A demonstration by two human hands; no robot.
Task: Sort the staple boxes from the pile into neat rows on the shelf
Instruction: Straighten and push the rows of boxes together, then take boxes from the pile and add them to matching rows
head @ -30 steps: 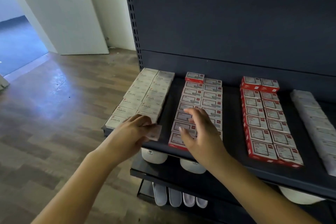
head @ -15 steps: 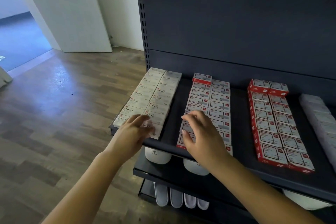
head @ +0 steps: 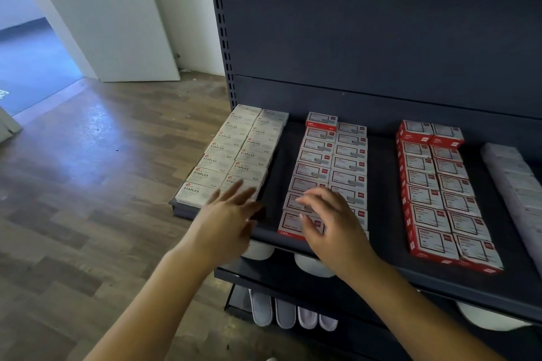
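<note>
White staple boxes (head: 234,155) marked STAPLES lie in two rows at the left end of the dark shelf (head: 381,155). Two rows of small red-and-white boxes (head: 334,161) lie in the middle, and two rows of larger red boxes (head: 440,184) further right. My left hand (head: 225,220) hovers with fingers spread over the front box of the white rows, holding nothing. My right hand (head: 331,220) is over the front of the middle rows, fingers loosely bent above the boxes, empty.
Pale boxes (head: 516,179) line the shelf's right end. White bowls (head: 313,267) sit on the shelf below and white slippers (head: 290,313) lower down. Left is wooden floor (head: 88,170) and an open white door (head: 117,14).
My left hand set a white box down at the front of the white rows and now opens above it. My right hand stays over the middle rows. The view shifted left.
</note>
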